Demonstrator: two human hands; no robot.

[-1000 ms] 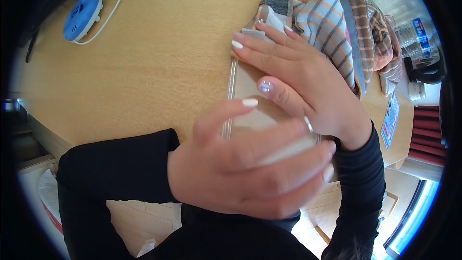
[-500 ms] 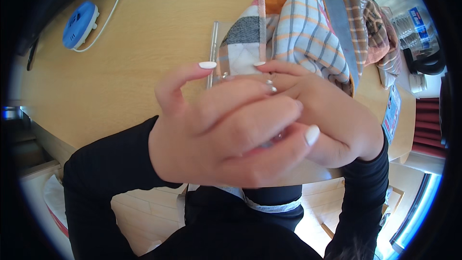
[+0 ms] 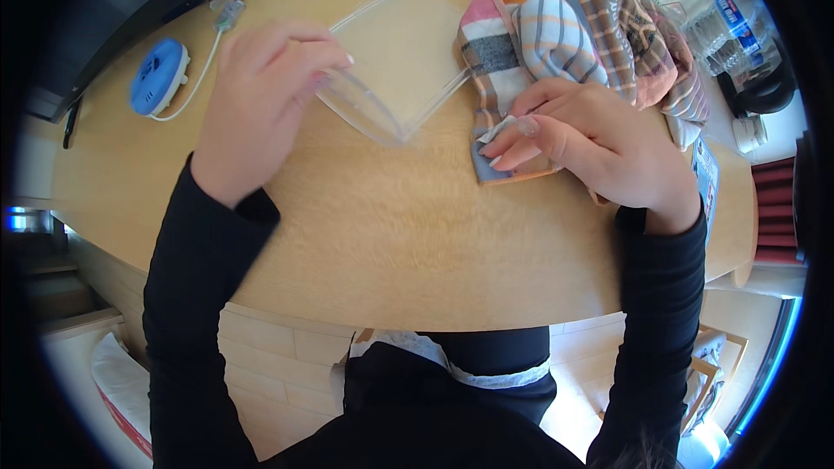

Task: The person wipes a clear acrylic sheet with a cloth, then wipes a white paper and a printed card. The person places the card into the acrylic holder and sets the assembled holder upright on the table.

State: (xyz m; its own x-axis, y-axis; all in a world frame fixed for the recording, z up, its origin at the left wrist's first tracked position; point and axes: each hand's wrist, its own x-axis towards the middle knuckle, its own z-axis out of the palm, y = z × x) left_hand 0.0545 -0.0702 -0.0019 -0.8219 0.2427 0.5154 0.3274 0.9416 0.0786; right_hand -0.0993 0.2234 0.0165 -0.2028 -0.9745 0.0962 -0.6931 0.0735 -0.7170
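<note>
On the round wooden table [image 3: 373,234] the left hand [image 3: 261,104] grips one edge of a clear plastic tray [image 3: 395,61], with fingers curled around the rim, so the tray is tilted on the wood. Right of the tray, the right hand [image 3: 591,143] pinches a corner of a striped cloth [image 3: 508,61] from the pile of cloths [image 3: 608,35]. Left of the tray lies a round blue device [image 3: 159,76] with a white cable [image 3: 201,78]. Far right of the tray, water bottles [image 3: 730,26] stand near the table edge. Below the table edge a pale tiled floor [image 3: 278,347] is visible.
</note>
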